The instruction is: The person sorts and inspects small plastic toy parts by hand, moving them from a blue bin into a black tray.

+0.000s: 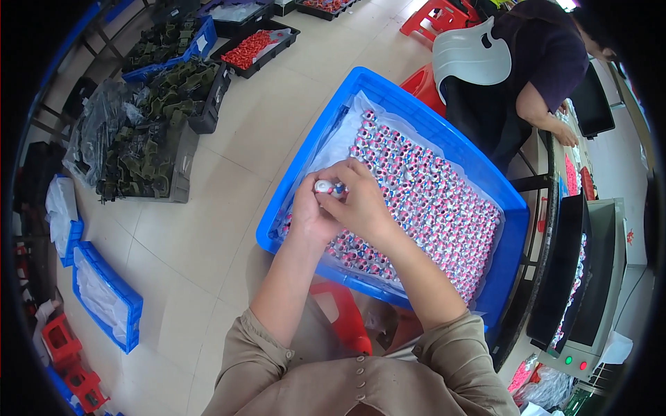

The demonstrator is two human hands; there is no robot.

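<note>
Both my hands meet over the left side of a large blue plastic bin [430, 104] lined with white sheeting. My left hand [310, 211] is cupped, its fingers curled around a few small painted pieces [325, 187], white with touches of pink and blue. My right hand [361, 204] closes over the same pieces from the right, thumb and fingers bent against them. How many pieces lie between the palms is hidden. Below and to the right, many small round painted pieces [423, 201] of the same white, pink and blue stand in packed rows in the bin.
At right, a co-worker [548, 62] sits bent over a workbench beside a white chair back [479, 55]. A grey machine [596, 277] stands near the bin's right side. Crates of dark green parts [149, 149], a tray of red parts [253, 50] and a blue crate [104, 295] occupy the left floor.
</note>
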